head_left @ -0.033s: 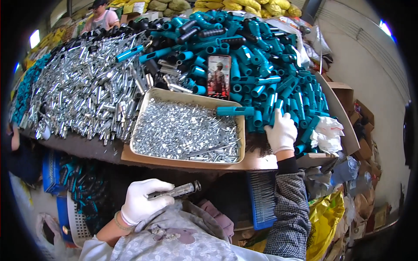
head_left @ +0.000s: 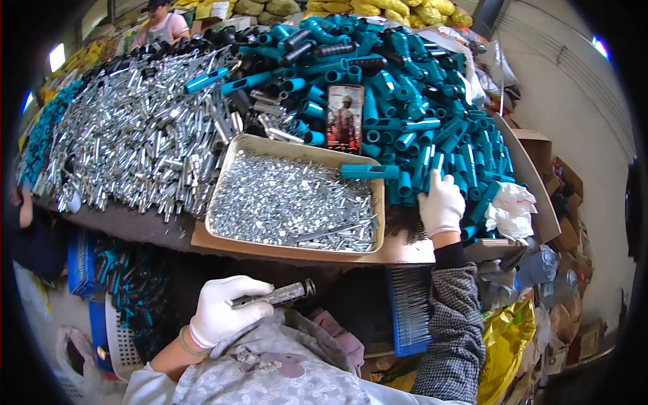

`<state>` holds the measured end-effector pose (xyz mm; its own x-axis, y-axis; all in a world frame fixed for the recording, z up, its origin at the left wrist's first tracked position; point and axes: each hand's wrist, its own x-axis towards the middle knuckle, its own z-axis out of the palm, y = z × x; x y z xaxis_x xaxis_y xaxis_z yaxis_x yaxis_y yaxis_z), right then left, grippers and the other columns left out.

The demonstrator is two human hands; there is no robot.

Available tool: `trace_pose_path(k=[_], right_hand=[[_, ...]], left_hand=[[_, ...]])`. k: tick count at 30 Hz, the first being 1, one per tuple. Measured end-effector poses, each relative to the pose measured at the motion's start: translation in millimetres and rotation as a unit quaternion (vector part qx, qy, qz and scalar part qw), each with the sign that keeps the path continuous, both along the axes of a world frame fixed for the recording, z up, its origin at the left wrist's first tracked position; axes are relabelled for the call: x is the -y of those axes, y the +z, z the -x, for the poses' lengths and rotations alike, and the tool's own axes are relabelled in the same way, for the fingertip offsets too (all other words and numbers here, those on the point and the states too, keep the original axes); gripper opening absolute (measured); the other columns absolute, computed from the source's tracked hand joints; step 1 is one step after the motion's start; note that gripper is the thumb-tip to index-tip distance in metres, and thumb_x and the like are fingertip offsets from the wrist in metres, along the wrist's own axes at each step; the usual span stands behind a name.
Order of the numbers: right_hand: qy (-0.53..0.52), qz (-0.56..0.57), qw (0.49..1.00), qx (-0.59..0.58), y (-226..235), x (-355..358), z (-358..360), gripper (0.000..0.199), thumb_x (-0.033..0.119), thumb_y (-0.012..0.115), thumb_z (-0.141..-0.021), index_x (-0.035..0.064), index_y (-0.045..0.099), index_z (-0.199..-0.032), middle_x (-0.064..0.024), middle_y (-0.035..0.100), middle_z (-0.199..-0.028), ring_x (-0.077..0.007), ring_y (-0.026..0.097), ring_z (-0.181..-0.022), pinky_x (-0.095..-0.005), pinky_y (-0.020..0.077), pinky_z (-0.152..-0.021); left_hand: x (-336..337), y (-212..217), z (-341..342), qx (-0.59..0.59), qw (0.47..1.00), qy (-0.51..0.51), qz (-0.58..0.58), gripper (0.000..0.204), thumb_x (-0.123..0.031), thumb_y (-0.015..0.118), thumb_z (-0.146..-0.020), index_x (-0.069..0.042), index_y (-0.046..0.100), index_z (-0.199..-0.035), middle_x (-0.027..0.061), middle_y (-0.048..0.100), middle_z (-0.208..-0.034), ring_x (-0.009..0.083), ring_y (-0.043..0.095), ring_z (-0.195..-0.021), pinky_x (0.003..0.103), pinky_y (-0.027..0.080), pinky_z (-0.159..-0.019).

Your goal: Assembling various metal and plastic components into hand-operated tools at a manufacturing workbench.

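My left hand (head_left: 226, 312), in a white glove, is closed around a shiny metal tube (head_left: 289, 293) with a flanged end, held low in front of my apron. The tube points to the right, and its near end is hidden in the palm. At the right side of the pile, my right hand (head_left: 442, 206), also gloved in white, has its fingers bent on a teal plastic tube (head_left: 438, 162). Other teal plastic tubes (head_left: 469, 158) lie around that hand. A loose teal piece (head_left: 370, 171) rests across the rim of the tray beside it.
A cream tray (head_left: 297, 247) of small metal pins stands at the table's front edge. Left of it spreads a heap of metal tubes (head_left: 135, 148). A phone (head_left: 345, 118) leans on the teal pile. Crumpled white paper (head_left: 511, 210) lies right; a blue crate (head_left: 408, 310) sits below.
The whole view has shifted slightly, so things appear a little farther right. The fingers of my right hand have drawn in a bit at the teal tube. My left hand keeps its hold.
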<state>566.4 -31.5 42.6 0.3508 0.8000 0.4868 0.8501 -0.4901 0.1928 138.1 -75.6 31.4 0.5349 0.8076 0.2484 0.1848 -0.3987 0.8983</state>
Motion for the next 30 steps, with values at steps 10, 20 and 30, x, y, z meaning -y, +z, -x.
trace_pose_path(k=[10, 20, 30], right_hand=[[0.149, -0.324, 0.914, -0.192, 54.0, 47.5, 3.4, 0.026, 0.011, 0.066, -0.083, -0.0011, 0.064, -0.106, -0.0131, 0.066, -0.092, -0.0234, 0.063, -0.077, -0.0353, 0.0514, -0.076], [0.229, -0.128, 0.869, -0.419, -34.5, 77.9, 67.0, 0.014, 0.005, 0.073, -0.074, 0.004, 0.062, -0.083, -0.0045, 0.061, -0.075, -0.0157, 0.059, -0.067, -0.0304, 0.0468, -0.064], [0.259, 0.146, 0.619, -0.727, 12.3, 117.7, 140.0, 0.042, 0.026, 0.056, -0.093, -0.0017, 0.058, -0.125, -0.0037, 0.063, -0.076, -0.0088, 0.054, -0.06, -0.0238, 0.0445, -0.057]], left_hand=[[-3.7, -6.5, 11.8, -0.013, 0.999, 0.029, 0.01, 0.028, -0.005, 0.082, -0.074, 0.001, 0.072, -0.1, 0.0126, 0.073, -0.087, 0.019, 0.071, -0.077, 0.028, 0.054, -0.07], [-9.1, -8.4, 1.4, 0.012, 1.0, 0.008, 0.019, 0.029, -0.006, 0.082, -0.075, 0.002, 0.072, -0.101, 0.0137, 0.074, -0.092, 0.0185, 0.072, -0.081, 0.028, 0.055, -0.073], [-15.8, -12.7, 18.0, 0.007, 0.999, 0.034, -0.036, 0.028, -0.007, 0.081, -0.075, 0.0, 0.072, -0.101, 0.0127, 0.073, -0.09, 0.0196, 0.071, -0.077, 0.028, 0.054, -0.068]])
